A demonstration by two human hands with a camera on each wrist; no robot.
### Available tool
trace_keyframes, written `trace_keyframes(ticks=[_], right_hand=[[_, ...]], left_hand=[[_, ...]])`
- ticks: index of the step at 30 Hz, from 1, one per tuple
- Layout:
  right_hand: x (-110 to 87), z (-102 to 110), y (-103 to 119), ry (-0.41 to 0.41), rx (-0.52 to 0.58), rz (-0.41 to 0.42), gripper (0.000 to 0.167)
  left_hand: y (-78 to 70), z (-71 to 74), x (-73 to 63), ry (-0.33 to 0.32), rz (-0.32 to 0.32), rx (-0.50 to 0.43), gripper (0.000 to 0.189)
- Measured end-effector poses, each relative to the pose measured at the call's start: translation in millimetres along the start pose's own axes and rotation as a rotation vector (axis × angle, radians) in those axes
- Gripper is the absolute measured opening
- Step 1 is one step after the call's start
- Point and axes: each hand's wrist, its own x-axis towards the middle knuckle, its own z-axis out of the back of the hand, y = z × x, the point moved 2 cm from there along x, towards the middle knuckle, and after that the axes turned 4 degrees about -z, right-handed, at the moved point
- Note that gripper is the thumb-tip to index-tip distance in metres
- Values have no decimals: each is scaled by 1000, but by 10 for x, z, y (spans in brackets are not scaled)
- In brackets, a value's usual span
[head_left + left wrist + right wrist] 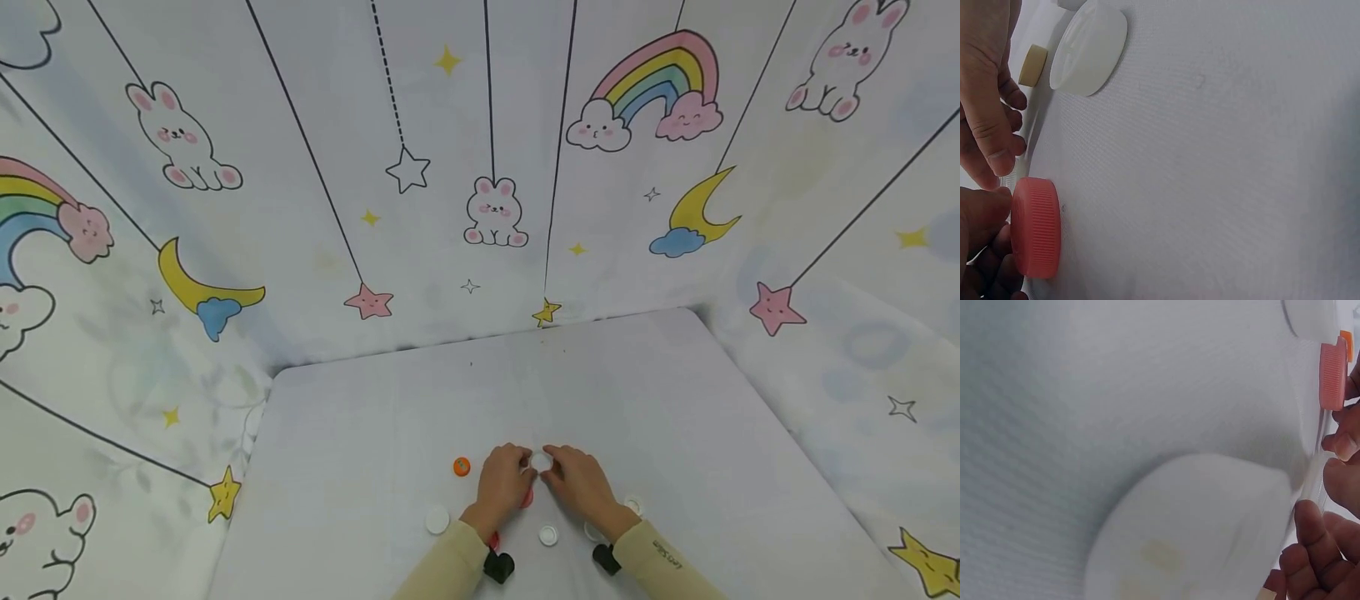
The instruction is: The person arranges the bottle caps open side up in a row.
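Observation:
A round white bottle cap (541, 462) sits between my two hands near the middle of the table. From its left side my left hand (504, 482) holds it with thumb and fingers. On the opposite side my right hand (583, 485) pinches its rim. Fingers partly cover the cap; only a thin edge of the white cap (1315, 481) shows in the right wrist view. A red bottle cap (527, 498) lies just below the left hand; in the left wrist view this ribbed red cap (1036, 228) is close beside the fingers.
An orange cap (461, 466) lies left of the hands, with a white cap (437, 520) nearer the front. A small white cap (548, 535) lies between the forearms. Another red cap (493, 540) and white cap (633, 505) lie partly behind the wrists. Printed cloth walls (420, 258) border the table.

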Motion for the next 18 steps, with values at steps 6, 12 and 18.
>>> trace_keyframes(ticks=[6, 12, 18], right_hand=[[-7, -14, -10, -4, -5, -2, 41], [-12, -23, -12, -11, 0, -6, 42], [-25, -10, -2, 1, 9, -23, 47]], left_hand=[[-5, -2, -11, 2, -9, 9, 23], [-21, 21, -19, -7, -9, 18, 23], [-33, 47, -37, 4, 14, 13, 24]])
